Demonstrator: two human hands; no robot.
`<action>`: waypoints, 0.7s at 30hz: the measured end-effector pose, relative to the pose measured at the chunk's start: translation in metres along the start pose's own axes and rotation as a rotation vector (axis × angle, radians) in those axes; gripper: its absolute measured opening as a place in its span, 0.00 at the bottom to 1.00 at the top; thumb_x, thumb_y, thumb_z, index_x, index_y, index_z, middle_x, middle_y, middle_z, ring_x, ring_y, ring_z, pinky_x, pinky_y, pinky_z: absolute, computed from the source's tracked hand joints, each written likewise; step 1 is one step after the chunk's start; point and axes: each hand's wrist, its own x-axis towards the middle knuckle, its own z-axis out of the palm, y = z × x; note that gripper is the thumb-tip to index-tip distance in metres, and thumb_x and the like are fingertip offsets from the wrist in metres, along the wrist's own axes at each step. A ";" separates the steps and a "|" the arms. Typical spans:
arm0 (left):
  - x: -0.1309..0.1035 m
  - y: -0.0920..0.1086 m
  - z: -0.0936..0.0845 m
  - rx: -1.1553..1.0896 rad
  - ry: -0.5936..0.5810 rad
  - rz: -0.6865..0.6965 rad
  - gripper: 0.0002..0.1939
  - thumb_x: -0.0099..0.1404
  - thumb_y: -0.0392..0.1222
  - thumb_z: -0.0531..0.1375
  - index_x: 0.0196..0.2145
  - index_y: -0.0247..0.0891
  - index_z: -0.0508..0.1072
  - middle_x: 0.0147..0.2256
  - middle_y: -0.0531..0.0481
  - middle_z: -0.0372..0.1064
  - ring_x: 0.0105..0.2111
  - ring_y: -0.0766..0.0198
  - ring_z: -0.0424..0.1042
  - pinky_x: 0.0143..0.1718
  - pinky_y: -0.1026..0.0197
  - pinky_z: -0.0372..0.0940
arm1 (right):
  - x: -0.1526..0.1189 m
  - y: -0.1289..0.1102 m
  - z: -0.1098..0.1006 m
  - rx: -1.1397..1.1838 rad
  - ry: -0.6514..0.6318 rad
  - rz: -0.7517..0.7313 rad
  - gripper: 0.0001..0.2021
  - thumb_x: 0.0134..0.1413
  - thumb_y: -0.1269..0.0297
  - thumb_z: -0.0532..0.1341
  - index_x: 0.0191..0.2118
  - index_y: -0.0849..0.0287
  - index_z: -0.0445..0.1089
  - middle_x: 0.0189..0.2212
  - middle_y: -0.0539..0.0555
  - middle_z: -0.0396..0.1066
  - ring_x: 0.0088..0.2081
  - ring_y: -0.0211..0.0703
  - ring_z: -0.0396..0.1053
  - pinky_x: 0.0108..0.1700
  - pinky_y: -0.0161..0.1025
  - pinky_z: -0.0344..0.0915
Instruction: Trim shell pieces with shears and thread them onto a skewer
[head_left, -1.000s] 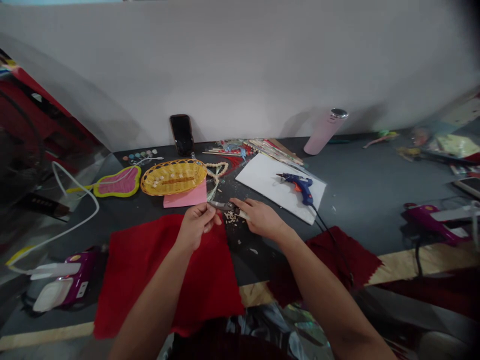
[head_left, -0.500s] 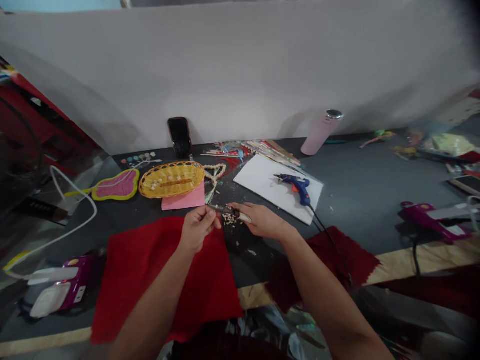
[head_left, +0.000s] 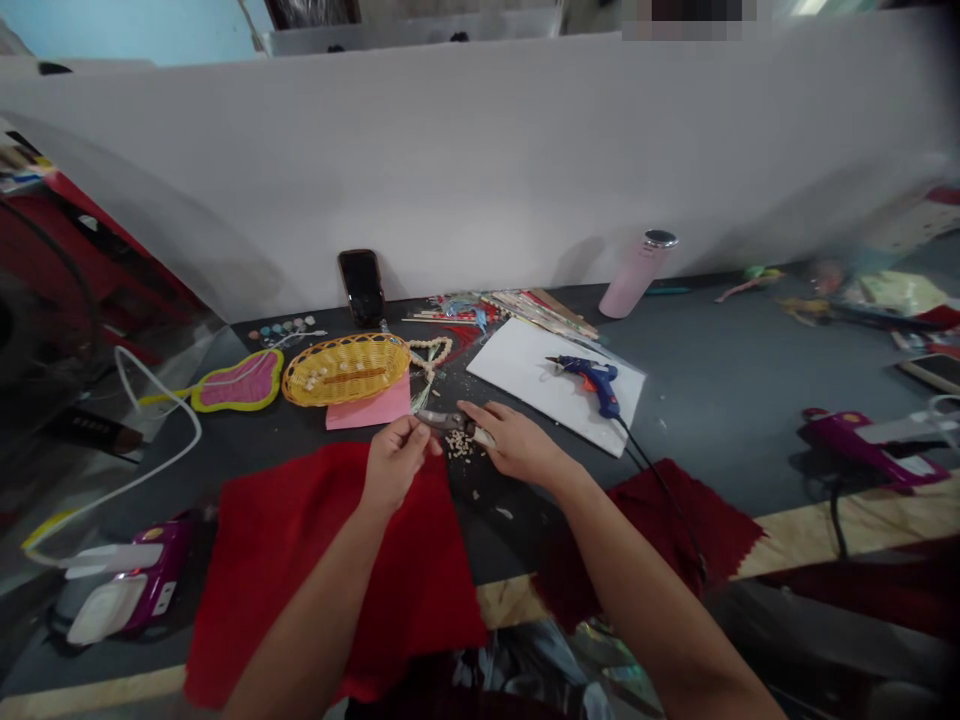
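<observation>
My right hand (head_left: 517, 440) is closed round the pale handles of a pair of pruning shears (head_left: 441, 420), whose dark metal head points left. At the tip of the shears, my left hand (head_left: 397, 455) pinches with thumb and forefinger; whatever lies between those fingers is too small or hidden to name. Just below the shears, a pile of small pale cut bits (head_left: 459, 445) is scattered on the dark table. A red cloth (head_left: 322, 570) lies under my left hand and forearm.
Behind my left hand sits a yellow wicker basket (head_left: 349, 385) holding small pale pieces, partly over pink paper (head_left: 367, 408). A blue glue gun (head_left: 592, 380) rests on a white board (head_left: 517, 370), its cord trailing frontward. A pink bottle (head_left: 637, 275) and a phone (head_left: 363, 288) stand near the partition.
The view has tilted up a little, so the table sits lower in it. Both hands stay together at the shears, whose metal head shows more plainly now.
</observation>
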 end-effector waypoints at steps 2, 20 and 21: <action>0.001 0.000 0.000 0.041 0.010 0.008 0.12 0.59 0.47 0.57 0.28 0.34 0.67 0.22 0.51 0.69 0.13 0.77 0.48 0.15 0.69 0.42 | 0.000 -0.001 0.000 -0.045 0.018 0.026 0.32 0.51 0.70 0.52 0.63 0.53 0.43 0.48 0.59 0.60 0.47 0.47 0.61 0.48 0.43 0.57; -0.007 0.010 0.000 -0.038 0.001 -0.021 0.13 0.58 0.46 0.58 0.24 0.33 0.65 0.19 0.52 0.67 0.13 0.78 0.49 0.15 0.70 0.41 | -0.001 -0.002 -0.001 0.016 0.012 -0.038 0.32 0.50 0.72 0.52 0.62 0.53 0.46 0.46 0.58 0.62 0.46 0.45 0.63 0.48 0.41 0.59; -0.007 0.011 0.000 -0.071 0.003 -0.036 0.13 0.57 0.46 0.59 0.24 0.33 0.65 0.18 0.52 0.67 0.13 0.78 0.49 0.15 0.70 0.41 | -0.001 -0.003 -0.001 0.016 0.022 -0.038 0.33 0.49 0.72 0.53 0.62 0.54 0.46 0.47 0.58 0.62 0.46 0.46 0.62 0.49 0.41 0.59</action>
